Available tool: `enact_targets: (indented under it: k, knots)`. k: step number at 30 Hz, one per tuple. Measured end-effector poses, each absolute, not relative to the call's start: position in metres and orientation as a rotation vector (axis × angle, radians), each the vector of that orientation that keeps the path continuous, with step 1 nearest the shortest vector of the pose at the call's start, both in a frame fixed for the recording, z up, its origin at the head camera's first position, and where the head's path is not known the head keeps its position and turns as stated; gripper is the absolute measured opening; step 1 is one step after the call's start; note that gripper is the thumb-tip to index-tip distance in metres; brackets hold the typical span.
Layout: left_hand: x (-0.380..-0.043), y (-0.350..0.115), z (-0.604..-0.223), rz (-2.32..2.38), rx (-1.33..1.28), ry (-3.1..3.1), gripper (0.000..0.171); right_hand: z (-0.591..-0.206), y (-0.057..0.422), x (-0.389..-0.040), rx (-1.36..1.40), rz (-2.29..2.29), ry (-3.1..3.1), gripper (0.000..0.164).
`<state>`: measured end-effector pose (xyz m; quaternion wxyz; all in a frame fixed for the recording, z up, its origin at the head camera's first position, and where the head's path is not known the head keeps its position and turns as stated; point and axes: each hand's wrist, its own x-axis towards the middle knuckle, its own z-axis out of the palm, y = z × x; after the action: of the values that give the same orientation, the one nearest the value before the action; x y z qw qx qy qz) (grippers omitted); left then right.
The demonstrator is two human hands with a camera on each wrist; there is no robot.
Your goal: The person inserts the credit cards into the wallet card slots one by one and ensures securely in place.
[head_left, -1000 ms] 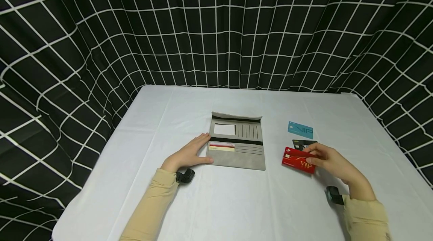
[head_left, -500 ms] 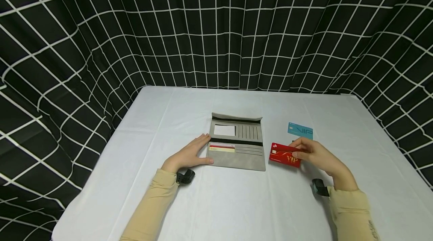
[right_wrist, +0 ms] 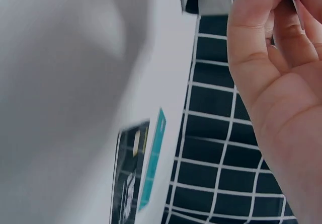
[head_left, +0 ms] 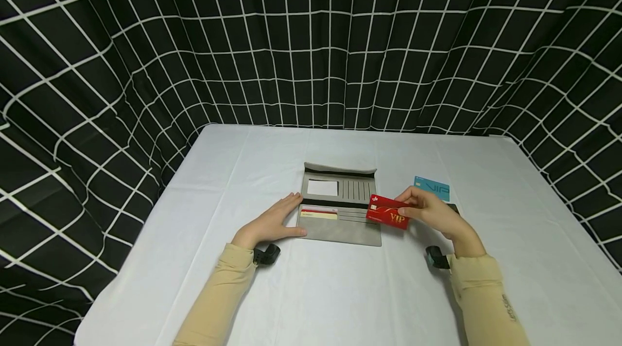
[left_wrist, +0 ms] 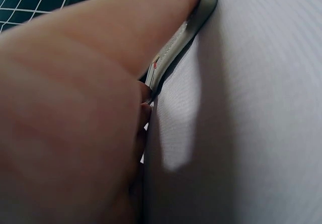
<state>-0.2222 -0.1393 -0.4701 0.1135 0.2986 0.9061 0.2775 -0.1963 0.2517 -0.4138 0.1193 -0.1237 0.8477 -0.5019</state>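
Observation:
A grey wallet [head_left: 340,232] lies unfolded on the white tabletop, its slots facing up. In its lower left slot sits a red, white and cream card [head_left: 318,212]; a white card [head_left: 323,187] shows in the upper left window. My left hand [head_left: 270,222] rests at the wallet's left edge, fingers straight, thumb at the lower corner. Between thumb and fingers, my right hand [head_left: 431,213] pinches a red VIP card [head_left: 387,211] by its right end. The card's left end overlaps the wallet's right edge in the head view.
Behind the right hand lie a blue VIP card [head_left: 432,188] and a black card [right_wrist: 132,171], mostly hidden in the head view. A black curtain with a white grid [head_left: 330,54] hangs behind the white-covered table [head_left: 311,292].
My right hand has carried the red card leftward from beside the black card to the wallet's right edge. The left hand and the wallet have stayed in place.

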Motion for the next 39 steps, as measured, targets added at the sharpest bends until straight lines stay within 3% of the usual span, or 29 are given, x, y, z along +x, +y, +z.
enact_targets:
  k: [19, 39]
  knots:
    - [-0.223, -0.140, -0.472, 0.806, 0.882, 2.662, 0.092, -0.422, 0.212, -0.223, -0.403, -1.533, 2.418, 0.013]
    - [-0.223, -0.140, -0.472, 0.810, 0.917, 2.667, 0.092, -0.425, 0.192, -0.228, -0.423, -1.495, 2.367, 0.012]
